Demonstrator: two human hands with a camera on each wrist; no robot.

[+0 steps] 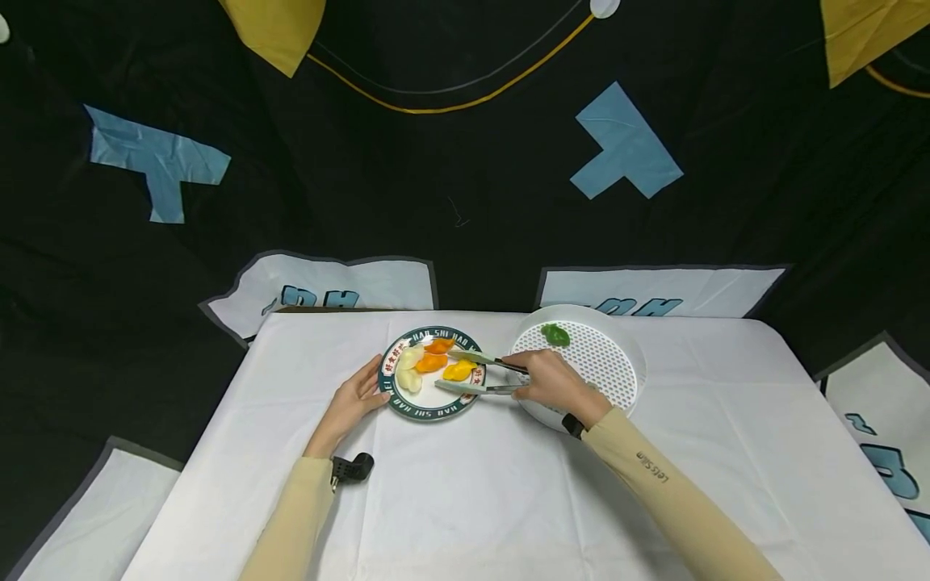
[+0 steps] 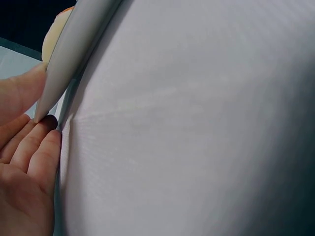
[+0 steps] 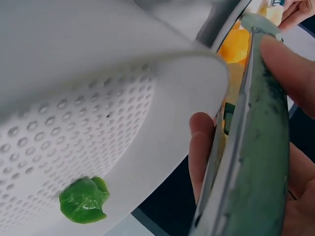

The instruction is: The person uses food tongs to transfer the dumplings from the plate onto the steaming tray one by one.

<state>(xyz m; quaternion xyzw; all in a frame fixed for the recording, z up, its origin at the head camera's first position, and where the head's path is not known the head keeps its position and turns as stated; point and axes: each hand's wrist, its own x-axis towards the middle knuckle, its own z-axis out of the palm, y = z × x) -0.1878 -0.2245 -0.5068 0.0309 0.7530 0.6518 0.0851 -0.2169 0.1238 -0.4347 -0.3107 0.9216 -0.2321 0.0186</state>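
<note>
My left hand [image 1: 353,403] grips the left rim of a round plate [image 1: 429,415], thumb on the edge and fingers beneath, as the left wrist view shows. On this green-bordered plate lie cream dumplings [image 1: 409,380], orange dumplings [image 1: 432,363] and a yellow dumpling [image 1: 459,370]. My right hand [image 1: 554,381] holds tongs [image 1: 472,389] with green-grey arms, reaching over the plate from the right. The tongs' arms are spread, one on each side of the yellow dumpling; whether they touch it I cannot tell. A green dumpling [image 3: 84,200] sits in the white perforated steamer basket [image 3: 182,98].
The steamer basket stands right of the plate, partly under my right hand and forearm. Both rest on a table with a white cloth [image 1: 465,500]. A black curtain [image 1: 436,194] with blue and yellow patches hangs behind the table's far edge.
</note>
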